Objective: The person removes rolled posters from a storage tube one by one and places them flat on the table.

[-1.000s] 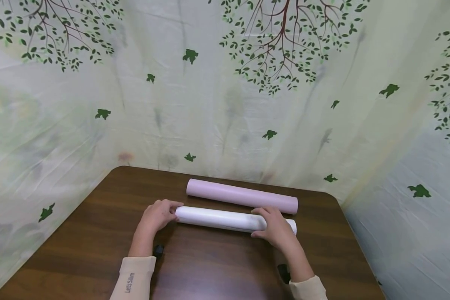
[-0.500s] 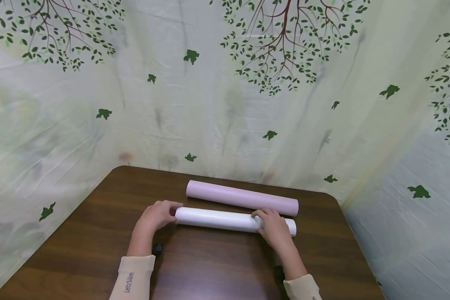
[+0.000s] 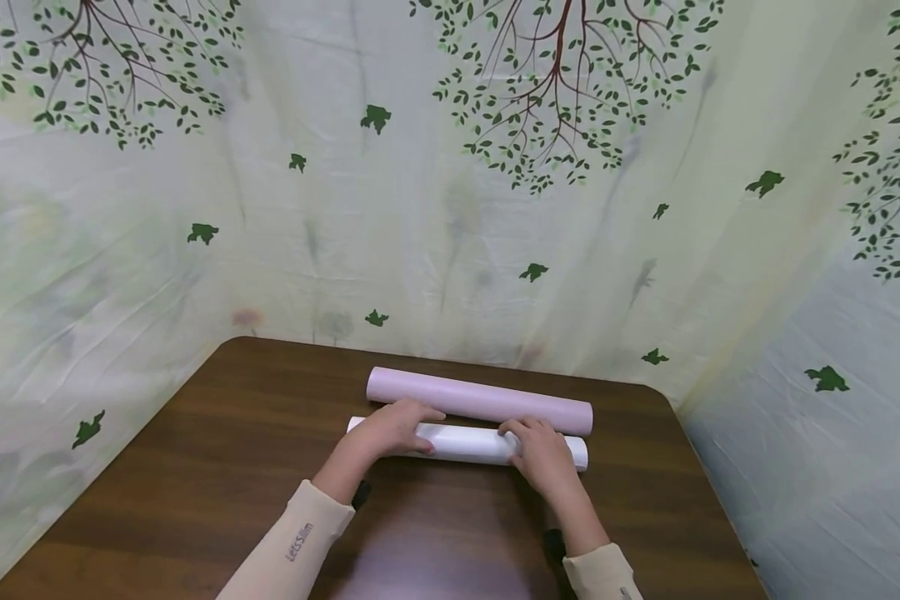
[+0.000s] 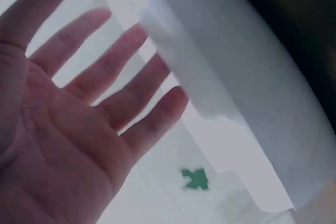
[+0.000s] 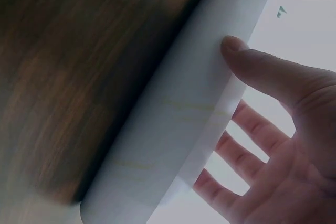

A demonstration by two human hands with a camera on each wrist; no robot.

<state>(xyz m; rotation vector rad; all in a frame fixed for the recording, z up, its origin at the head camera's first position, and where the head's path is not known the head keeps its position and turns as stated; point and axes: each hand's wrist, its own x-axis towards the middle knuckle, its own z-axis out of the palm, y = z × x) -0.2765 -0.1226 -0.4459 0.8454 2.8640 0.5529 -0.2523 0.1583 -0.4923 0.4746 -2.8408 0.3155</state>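
A white roll (image 3: 465, 443), which looks like rolled paper or film, lies across the brown table. My left hand (image 3: 392, 428) is over its left part. In the left wrist view, the fingers (image 4: 149, 116) of that hand are spread and nearly straight, their tips at the roll's loose edge. My right hand (image 3: 546, 457) grips the roll toward its right end. The right wrist view shows the thumb (image 5: 262, 69) pressing the near side, with the fingers reaching behind the loose edge. The fingertips there are hidden by the sheet.
A pink roll (image 3: 480, 396) lies just behind the white one, roughly parallel to it, near the far edge of the brown table (image 3: 195, 467). Cloth with printed branches and leaves (image 3: 450, 208) hangs behind and at both sides of the table.
My left hand has left the white roll's left end and moved right, over the roll. The right hand has shifted slightly and stays on the roll. The head view has moved a little.
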